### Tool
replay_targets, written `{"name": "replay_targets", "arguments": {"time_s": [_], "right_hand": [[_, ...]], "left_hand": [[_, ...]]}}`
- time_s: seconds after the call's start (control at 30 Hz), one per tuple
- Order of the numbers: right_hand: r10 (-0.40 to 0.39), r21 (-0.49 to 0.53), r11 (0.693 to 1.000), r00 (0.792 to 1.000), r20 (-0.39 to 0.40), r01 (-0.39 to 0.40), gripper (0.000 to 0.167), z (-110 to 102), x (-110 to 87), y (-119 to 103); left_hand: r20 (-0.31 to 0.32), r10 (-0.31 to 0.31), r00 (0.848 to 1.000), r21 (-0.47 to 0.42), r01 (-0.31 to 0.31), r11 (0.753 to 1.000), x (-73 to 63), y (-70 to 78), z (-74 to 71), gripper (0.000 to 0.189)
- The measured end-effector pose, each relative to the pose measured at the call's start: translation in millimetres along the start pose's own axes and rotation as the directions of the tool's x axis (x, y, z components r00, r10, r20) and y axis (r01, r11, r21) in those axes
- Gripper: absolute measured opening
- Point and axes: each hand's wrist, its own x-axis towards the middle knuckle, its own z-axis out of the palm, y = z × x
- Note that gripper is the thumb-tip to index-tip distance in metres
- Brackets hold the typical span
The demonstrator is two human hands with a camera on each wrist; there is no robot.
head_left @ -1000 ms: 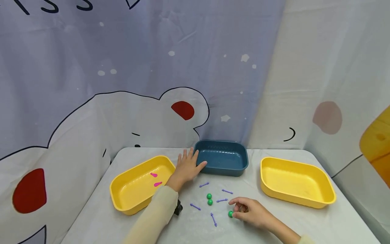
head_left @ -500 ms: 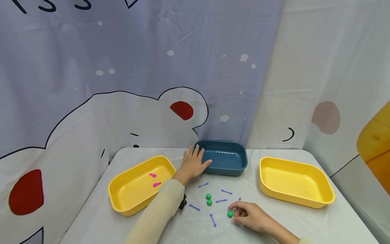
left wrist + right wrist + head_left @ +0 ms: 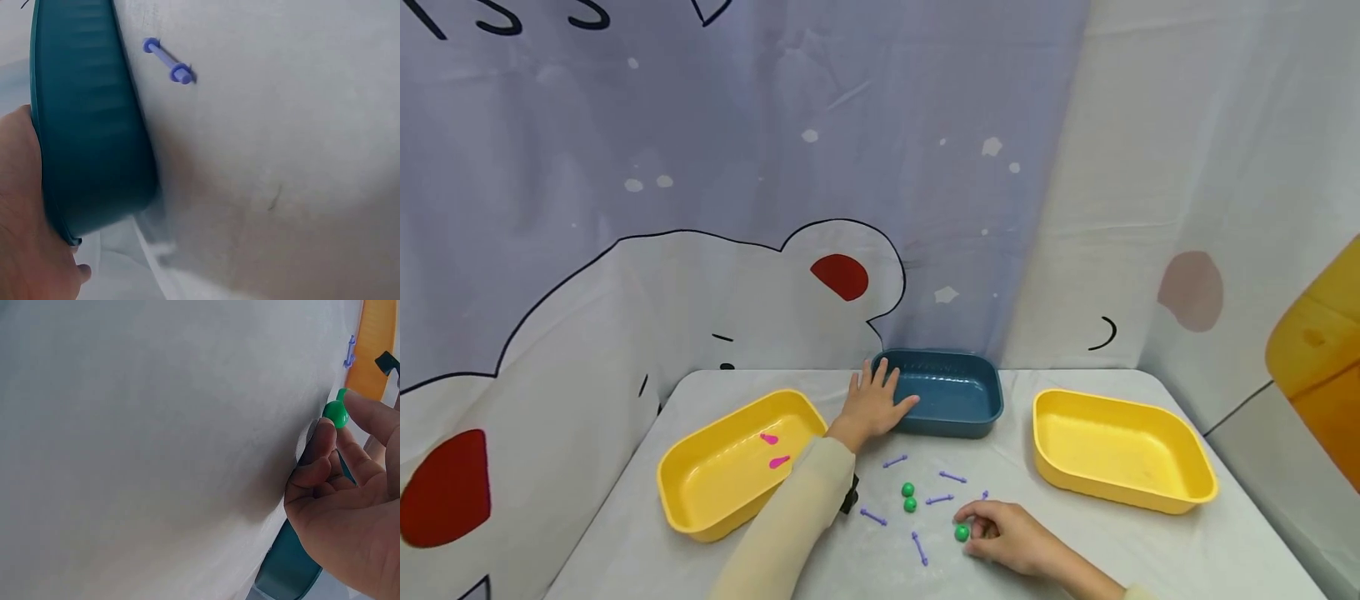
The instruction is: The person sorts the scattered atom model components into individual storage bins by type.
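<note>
Fingers spread, my left hand [image 3: 870, 406] rests on the left end of the dark teal tray [image 3: 951, 427]. In the left wrist view, the hand [image 3: 28, 219] lies along the tray's rim. My right hand [image 3: 1007, 535] is low on the white table with thumb and index finger curled about a green ball [image 3: 962, 532]. The right wrist view shows that ball [image 3: 336, 414] between the two fingertips. Two more green balls [image 3: 909, 497] lie touching to the left. Several purple dumbbell-shaped rods [image 3: 941, 500] lie scattered around them; one [image 3: 985, 496] is partly hidden by the right hand.
A yellow tray [image 3: 692, 517] stands at the left, holding two small pink pieces [image 3: 778, 462]. Another yellow tray [image 3: 1120, 492] stands at the right. A printed cloth [image 3: 760, 300] hangs behind the table. A black device [image 3: 850, 496] sits at the left wrist.
My left hand has shifted right, further over the teal tray's end. The right hand has moved slightly nearer me and its thumb has come close against the green ball, uncovering a purple rod behind.
</note>
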Motion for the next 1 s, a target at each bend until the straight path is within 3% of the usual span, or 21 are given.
{"name": "replay_targets", "arguments": {"time_s": [0.5,0.8,1.0], "right_hand": [[-0.036,-0.073,0.997,0.999,-0.035,0.034,0.014,7,1.7,-5],[-0.043,-0.094,0.995,0.998,-0.055,0.038,0.013,5,0.2,-7],[-0.027,-0.085,0.996,0.998,-0.065,0.021,0.012,4,-1.8,-7]], "left_hand": [[-0.024,0.041,0.999,0.044,-0.040,0.998,7.0,5.9,2.5,0.085],[0.007,0.002,1.000,0.056,-0.003,0.998,-3.7,9.6,-2.1,0.089],[-0.010,0.035,0.999,0.051,-0.034,0.998,-3.6,7.1,-3.5,0.091]]}}
